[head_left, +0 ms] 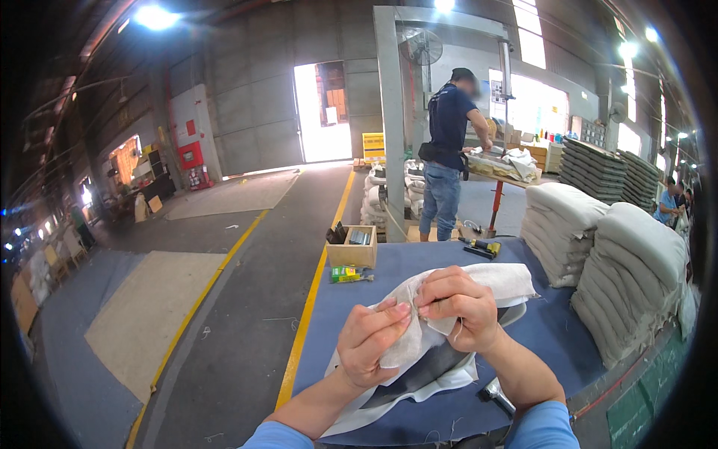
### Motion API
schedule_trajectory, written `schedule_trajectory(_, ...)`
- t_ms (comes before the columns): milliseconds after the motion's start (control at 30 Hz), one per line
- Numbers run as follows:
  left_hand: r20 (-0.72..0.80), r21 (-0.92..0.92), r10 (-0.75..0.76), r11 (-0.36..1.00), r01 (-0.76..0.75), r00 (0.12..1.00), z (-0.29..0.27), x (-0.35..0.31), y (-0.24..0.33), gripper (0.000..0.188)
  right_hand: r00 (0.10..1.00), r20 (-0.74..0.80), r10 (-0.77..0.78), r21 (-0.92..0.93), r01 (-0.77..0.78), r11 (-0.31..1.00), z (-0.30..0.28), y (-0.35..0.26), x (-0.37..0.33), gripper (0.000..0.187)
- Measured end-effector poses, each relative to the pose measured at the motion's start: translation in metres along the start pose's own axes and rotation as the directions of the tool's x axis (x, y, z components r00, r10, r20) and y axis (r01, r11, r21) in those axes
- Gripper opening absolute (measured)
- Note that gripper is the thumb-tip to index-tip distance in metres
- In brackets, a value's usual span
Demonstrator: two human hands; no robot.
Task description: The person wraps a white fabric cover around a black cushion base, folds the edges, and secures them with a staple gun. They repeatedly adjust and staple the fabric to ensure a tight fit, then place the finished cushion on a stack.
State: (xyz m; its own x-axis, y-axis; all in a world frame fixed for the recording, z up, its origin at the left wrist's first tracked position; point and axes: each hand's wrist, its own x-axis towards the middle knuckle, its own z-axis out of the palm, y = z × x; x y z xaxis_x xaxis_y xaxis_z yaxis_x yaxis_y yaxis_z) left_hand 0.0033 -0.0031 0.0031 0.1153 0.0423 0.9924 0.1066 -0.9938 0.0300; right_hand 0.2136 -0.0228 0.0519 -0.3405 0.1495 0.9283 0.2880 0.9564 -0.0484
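Observation:
My left hand (371, 343) is closed, pinching an off-white fabric cover (490, 280) between thumb and fingers. Close beside it, my right hand (458, 303) grips a fold of the same fabric. The cloth wraps over a padded piece whose dark grey underside (422, 372) shows below my hands, with loose white edges around it. This piece lies on a blue-covered table (557, 318). Partly under my right forearm is a metallic tool (496, 395), its kind hard to make out.
A wooden box (351, 251) with metal strips and a green-yellow packet (348, 275) sit at the far left edge. Behind my hands lies a yellow-black power tool (482, 247). Stacked pale cushions (628, 273) stand right. A person (449, 142) works at another table beyond.

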Motion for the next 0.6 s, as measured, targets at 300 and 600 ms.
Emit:
schedule_trajectory(300, 0.022, 0.050, -0.003, 0.999, 0.002, 1.000, 0.0013, -0.0014, -0.0018, 0.041, 1.000, 0.005, 0.020, 0.030, -0.020, 0.999, -0.0007, 0.0039, 0.0014, 0.033)
schedule_trajectory(600, 0.018, 0.081, -0.035, 0.996, 0.034, 0.999, -0.0006, -0.0054, -0.0032, 0.049, 1.000, 0.004, -0.010, 0.016, 0.010, 1.000, 0.0013, 0.0064, 0.0007, 0.031)
